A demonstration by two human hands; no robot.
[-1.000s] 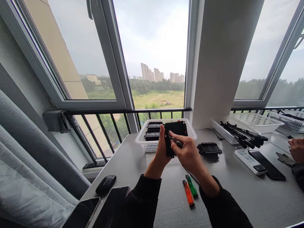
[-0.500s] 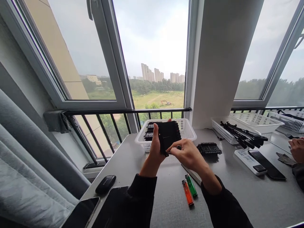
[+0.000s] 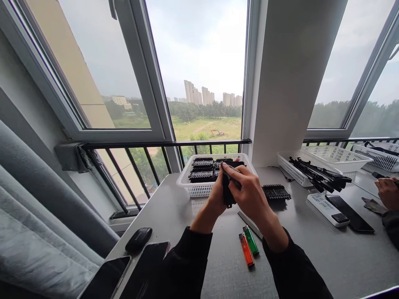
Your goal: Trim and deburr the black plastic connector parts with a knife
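My left hand point(image 3: 212, 202) is wrapped round a flat black plastic part point(image 3: 228, 196), holding it up in front of the white basket point(image 3: 199, 191). My right hand point(image 3: 252, 191) is closed on a slim dark tool point(image 3: 231, 176), whose tip lies near the part's upper left edge, by my left thumb. The tool's exact kind is hidden by the fingers. More black plastic parts point(image 3: 201, 174) with toothed edges lie in rows inside the basket. Another toothed black part point(image 3: 276, 192) rests on the table, right of my hands.
Below my hands lie an orange lighter point(image 3: 246, 250), a green lighter point(image 3: 251, 241) and a flat metal strip point(image 3: 249, 223). Phones and a black case point(image 3: 139, 240) sit at left. At right are a basket of black strips point(image 3: 314, 172), a white device point(image 3: 327, 210) and another person's hand point(image 3: 387, 189).
My right hand has moved from the part's lower edge up to its upper left edge. The part has turned and shifted right, uncovering more of the basket's contents.
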